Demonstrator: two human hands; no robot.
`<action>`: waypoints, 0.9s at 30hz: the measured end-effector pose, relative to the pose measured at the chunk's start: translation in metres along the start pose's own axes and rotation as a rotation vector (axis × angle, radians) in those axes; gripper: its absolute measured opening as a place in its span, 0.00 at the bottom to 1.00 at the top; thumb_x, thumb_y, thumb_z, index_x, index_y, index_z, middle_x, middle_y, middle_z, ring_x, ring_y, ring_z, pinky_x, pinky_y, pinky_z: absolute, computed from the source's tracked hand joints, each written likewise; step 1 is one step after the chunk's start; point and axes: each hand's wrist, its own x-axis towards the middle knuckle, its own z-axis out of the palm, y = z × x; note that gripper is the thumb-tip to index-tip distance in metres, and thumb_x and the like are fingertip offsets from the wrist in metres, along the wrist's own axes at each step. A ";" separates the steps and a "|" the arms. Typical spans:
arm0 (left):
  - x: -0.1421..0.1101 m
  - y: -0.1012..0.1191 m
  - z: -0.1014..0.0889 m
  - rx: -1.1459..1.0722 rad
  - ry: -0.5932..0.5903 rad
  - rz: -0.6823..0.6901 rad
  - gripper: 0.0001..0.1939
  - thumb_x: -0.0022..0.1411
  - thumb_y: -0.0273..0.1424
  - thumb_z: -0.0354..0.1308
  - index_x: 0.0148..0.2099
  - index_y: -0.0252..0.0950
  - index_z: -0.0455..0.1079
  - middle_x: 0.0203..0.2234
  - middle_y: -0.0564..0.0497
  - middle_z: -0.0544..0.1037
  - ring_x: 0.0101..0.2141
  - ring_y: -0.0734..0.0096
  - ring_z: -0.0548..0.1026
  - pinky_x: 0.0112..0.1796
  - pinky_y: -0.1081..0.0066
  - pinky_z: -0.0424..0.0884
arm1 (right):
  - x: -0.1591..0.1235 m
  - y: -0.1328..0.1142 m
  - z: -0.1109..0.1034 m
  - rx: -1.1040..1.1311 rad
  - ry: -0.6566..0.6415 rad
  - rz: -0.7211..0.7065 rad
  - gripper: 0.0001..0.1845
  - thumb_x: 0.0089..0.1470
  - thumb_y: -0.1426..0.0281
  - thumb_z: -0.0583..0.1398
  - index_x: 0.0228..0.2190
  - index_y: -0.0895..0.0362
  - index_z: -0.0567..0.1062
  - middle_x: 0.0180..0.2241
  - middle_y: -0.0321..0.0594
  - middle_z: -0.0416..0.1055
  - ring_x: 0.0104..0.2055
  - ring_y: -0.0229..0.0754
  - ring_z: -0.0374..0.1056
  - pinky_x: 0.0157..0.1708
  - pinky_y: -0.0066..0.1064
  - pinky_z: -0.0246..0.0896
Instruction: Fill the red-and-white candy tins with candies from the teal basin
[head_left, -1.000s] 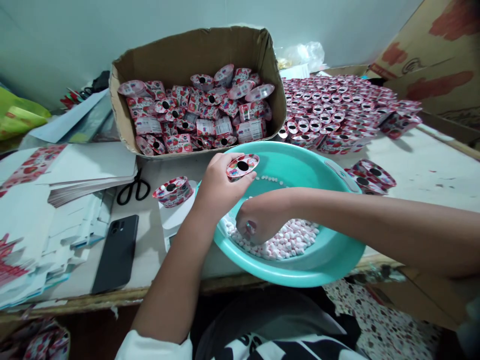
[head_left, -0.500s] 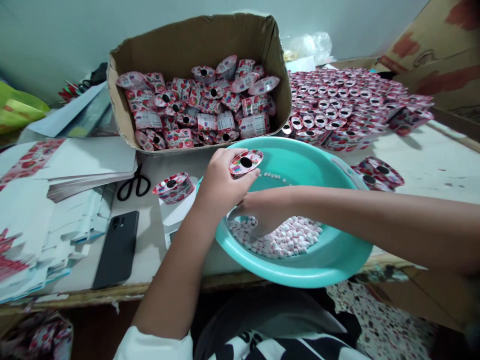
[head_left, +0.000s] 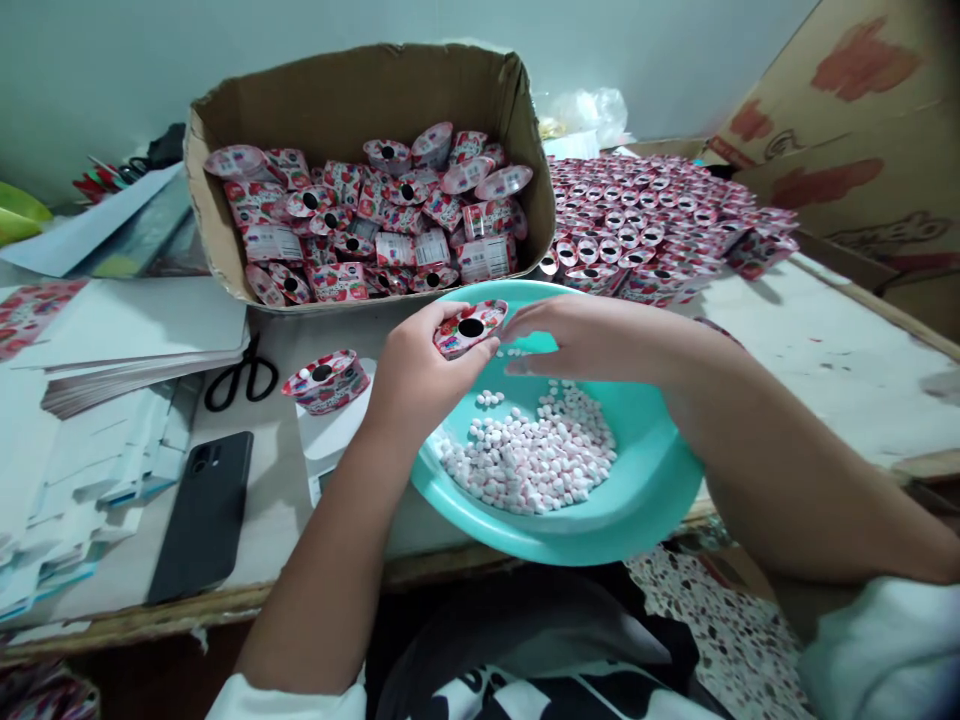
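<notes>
My left hand (head_left: 417,365) is closed around a small oval candy box (head_left: 450,343) printed with strawberries, its round dark hole facing up. The box is over the left rim of a turquoise basin (head_left: 652,500). In the basin lies a heap of small white-pink candies (head_left: 544,460). My right hand (head_left: 577,335) is above the basin, fingertips close to the box's right end. Its thumb is apart from its fingers, and I see nothing between them. Another candy box (head_left: 327,383) stands left of my hands on a white scale-like device (head_left: 330,440), with a white piece on its top.
Behind the basin stands a cardboard box (head_left: 375,75) full of candy boxes. Many more boxes (head_left: 645,215) stand packed at the back right. Scissors (head_left: 241,375), a dark phone (head_left: 204,515) and stacked white card sheets (head_left: 150,330) lie at the left.
My right hand has come up out of the candies to beside the held box, its fingers now apart. My left hand keeps its hold on the box. The view has shifted slightly.
</notes>
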 end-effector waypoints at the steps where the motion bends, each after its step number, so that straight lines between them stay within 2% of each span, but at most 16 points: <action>1: 0.000 0.000 0.000 -0.030 -0.001 -0.002 0.18 0.55 0.36 0.67 0.48 0.38 0.75 0.44 0.48 0.81 0.46 0.61 0.78 0.46 0.65 0.75 | -0.003 -0.001 -0.001 -0.015 0.079 0.035 0.22 0.52 0.58 0.65 0.48 0.52 0.78 0.46 0.41 0.77 0.47 0.48 0.72 0.52 0.40 0.65; 3: 0.000 0.001 0.001 -0.102 0.000 -0.005 0.21 0.53 0.37 0.69 0.49 0.38 0.74 0.47 0.47 0.80 0.48 0.61 0.77 0.45 0.66 0.76 | -0.008 -0.006 -0.001 0.003 0.210 0.074 0.34 0.50 0.59 0.66 0.58 0.53 0.70 0.53 0.44 0.73 0.51 0.49 0.70 0.53 0.41 0.65; 5: 0.000 0.000 0.002 -0.177 -0.003 -0.010 0.26 0.51 0.37 0.70 0.52 0.39 0.72 0.47 0.46 0.79 0.49 0.60 0.77 0.43 0.67 0.76 | -0.012 -0.015 0.000 0.071 0.263 0.066 0.38 0.50 0.62 0.66 0.61 0.53 0.66 0.55 0.44 0.71 0.51 0.49 0.70 0.52 0.40 0.66; 8: 0.000 -0.002 0.003 -0.299 -0.066 -0.034 0.32 0.50 0.39 0.71 0.56 0.40 0.68 0.47 0.45 0.79 0.45 0.62 0.79 0.38 0.68 0.78 | -0.019 -0.033 -0.002 0.119 0.268 0.066 0.26 0.52 0.66 0.65 0.53 0.53 0.73 0.49 0.40 0.75 0.46 0.45 0.73 0.47 0.36 0.68; 11: -0.001 -0.001 0.001 -0.306 -0.095 -0.023 0.34 0.48 0.41 0.72 0.57 0.41 0.68 0.50 0.45 0.77 0.40 0.65 0.80 0.35 0.70 0.77 | -0.037 -0.047 -0.010 0.089 0.370 0.134 0.19 0.51 0.68 0.65 0.47 0.53 0.77 0.43 0.38 0.77 0.42 0.43 0.73 0.42 0.34 0.70; 13: -0.001 0.002 -0.003 -0.215 -0.039 0.022 0.29 0.51 0.43 0.70 0.54 0.40 0.71 0.49 0.46 0.78 0.39 0.66 0.79 0.35 0.71 0.77 | -0.060 -0.049 -0.018 0.069 0.549 0.192 0.19 0.51 0.69 0.65 0.47 0.52 0.77 0.44 0.38 0.77 0.41 0.42 0.74 0.42 0.35 0.71; 16: -0.002 0.007 -0.015 -0.020 0.060 0.119 0.17 0.60 0.44 0.63 0.47 0.40 0.75 0.43 0.49 0.80 0.38 0.67 0.79 0.38 0.69 0.76 | -0.113 -0.042 -0.027 0.070 0.990 0.254 0.20 0.48 0.69 0.68 0.45 0.52 0.78 0.45 0.40 0.77 0.41 0.42 0.75 0.42 0.38 0.72; 18: -0.005 0.010 -0.026 0.094 0.036 0.196 0.12 0.63 0.42 0.59 0.43 0.41 0.76 0.39 0.50 0.81 0.39 0.65 0.78 0.42 0.66 0.75 | -0.157 -0.035 -0.025 0.017 1.200 0.367 0.19 0.45 0.68 0.70 0.42 0.51 0.79 0.41 0.42 0.78 0.41 0.45 0.75 0.42 0.42 0.72; 20: -0.012 0.010 -0.038 0.134 -0.062 0.237 0.09 0.65 0.40 0.57 0.39 0.43 0.77 0.37 0.51 0.81 0.39 0.64 0.78 0.44 0.64 0.75 | -0.198 -0.031 -0.013 -0.082 1.250 0.584 0.18 0.45 0.69 0.70 0.40 0.46 0.79 0.41 0.42 0.78 0.42 0.49 0.75 0.41 0.47 0.72; 23: -0.032 0.003 -0.055 0.087 -0.178 0.211 0.10 0.67 0.38 0.56 0.37 0.44 0.78 0.36 0.51 0.81 0.39 0.63 0.78 0.42 0.63 0.75 | -0.241 -0.027 0.018 -0.017 1.134 0.781 0.19 0.47 0.66 0.68 0.43 0.40 0.77 0.39 0.43 0.78 0.37 0.53 0.75 0.36 0.49 0.73; 25: -0.049 -0.006 -0.064 0.097 -0.206 0.202 0.08 0.64 0.39 0.59 0.38 0.45 0.78 0.38 0.51 0.81 0.41 0.61 0.79 0.45 0.61 0.75 | -0.254 -0.024 0.042 0.053 1.049 0.866 0.22 0.46 0.66 0.67 0.46 0.39 0.75 0.39 0.43 0.77 0.36 0.54 0.76 0.35 0.48 0.74; 27: -0.064 -0.016 -0.071 0.148 -0.238 0.227 0.11 0.58 0.44 0.65 0.40 0.46 0.79 0.42 0.50 0.81 0.45 0.57 0.79 0.52 0.55 0.72 | -0.255 -0.020 0.062 0.124 0.970 0.879 0.24 0.46 0.65 0.67 0.48 0.42 0.74 0.41 0.43 0.77 0.37 0.54 0.76 0.36 0.47 0.75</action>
